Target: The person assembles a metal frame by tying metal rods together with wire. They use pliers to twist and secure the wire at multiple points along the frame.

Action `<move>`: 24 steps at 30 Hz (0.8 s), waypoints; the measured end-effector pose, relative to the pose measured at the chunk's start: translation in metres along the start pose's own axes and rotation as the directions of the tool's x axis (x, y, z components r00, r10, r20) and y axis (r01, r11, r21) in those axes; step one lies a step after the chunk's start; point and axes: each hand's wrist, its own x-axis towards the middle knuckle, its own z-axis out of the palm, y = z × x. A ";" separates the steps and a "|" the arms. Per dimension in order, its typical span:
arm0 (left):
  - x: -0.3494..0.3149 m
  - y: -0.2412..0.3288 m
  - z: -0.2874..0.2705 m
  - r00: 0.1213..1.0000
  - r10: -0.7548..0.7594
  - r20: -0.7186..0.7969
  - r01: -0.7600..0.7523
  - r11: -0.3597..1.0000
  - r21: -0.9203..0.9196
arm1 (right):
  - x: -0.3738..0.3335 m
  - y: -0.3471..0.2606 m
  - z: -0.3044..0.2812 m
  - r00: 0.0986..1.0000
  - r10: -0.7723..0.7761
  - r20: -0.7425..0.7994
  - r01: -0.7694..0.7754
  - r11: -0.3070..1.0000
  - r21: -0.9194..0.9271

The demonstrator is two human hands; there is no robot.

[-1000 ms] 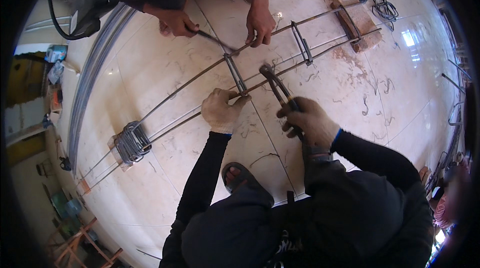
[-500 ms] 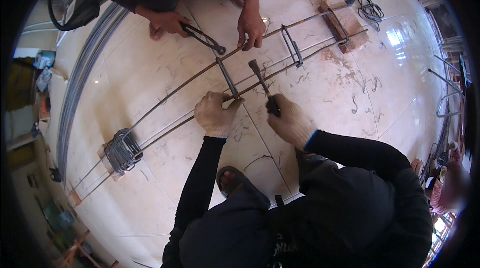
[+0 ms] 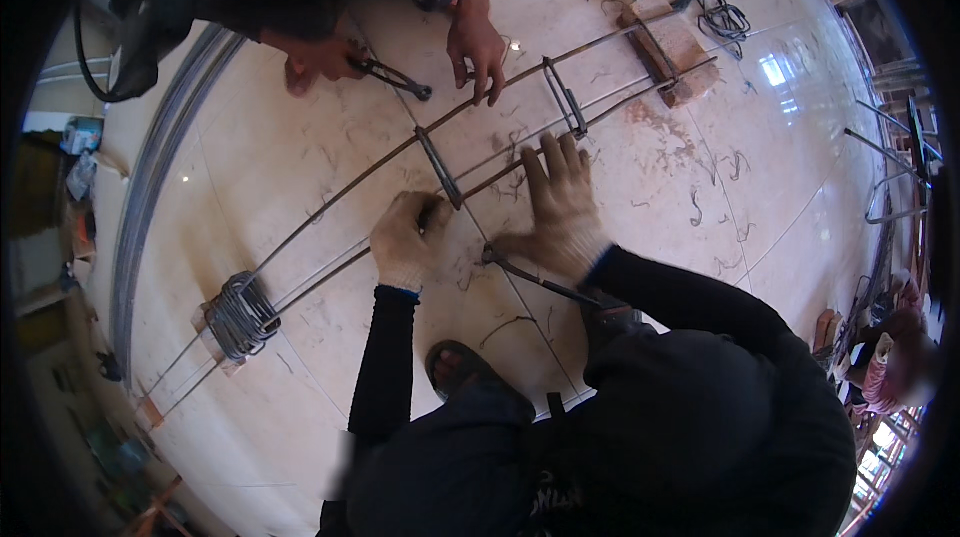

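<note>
My left hand (image 3: 405,239), in a cream knit glove, is closed with fingers curled at the near rod, just left of a metal stirrup (image 3: 438,169). What its fingertips hold, if anything, is hidden. My gloved right hand (image 3: 560,205) is open, fingers spread over the near rod (image 3: 493,180) right of that stirrup. Below its thumb lie dark pincers (image 3: 540,280), on the floor by my foot. The stirrup spans the long rods of a narrow steel frame. A second stirrup (image 3: 565,97) sits farther right.
Opposite, a co-worker's hand holds pincers (image 3: 395,79); their other hand (image 3: 477,52) is at the far rod. Bricks (image 3: 690,57) support the frame's right end; a wire coil (image 3: 240,317) sits at its left. Long bars (image 3: 150,197) curve along the left. Wire scraps dot the tiles.
My right hand has let go of the pincers, which now lie below it, and has spread over the near rod. My left hand has drawn slightly away from the stirrup's corner.
</note>
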 end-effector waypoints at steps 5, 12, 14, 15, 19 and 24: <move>-0.002 0.005 0.007 0.999 -0.018 0.027 0.017 1.000 0.020 | 0.046 0.005 0.029 0.990 0.127 0.053 -0.119 0.984 -0.129; -0.003 0.001 0.005 0.998 0.062 0.011 -0.062 0.998 0.028 | 0.048 -0.004 0.039 0.980 0.198 0.008 -0.196 0.973 -0.120; -0.003 0.000 0.005 0.995 0.097 0.009 -0.097 0.995 0.011 | 0.048 -0.006 0.036 0.977 0.211 0.009 -0.208 0.971 -0.118; -0.003 -0.003 0.004 0.994 0.108 0.016 -0.108 0.994 -0.020 | 0.048 -0.006 0.035 0.977 0.214 0.010 -0.211 0.970 -0.119; -0.002 -0.008 -0.002 0.987 0.155 0.032 -0.150 0.980 -0.133 | 0.050 -0.006 0.032 0.974 0.226 0.015 -0.221 0.965 -0.142; -0.009 -0.003 -0.002 0.984 0.152 -0.090 -0.167 0.965 -0.202 | 0.050 -0.004 0.037 0.980 0.192 -0.055 -0.199 0.968 -0.152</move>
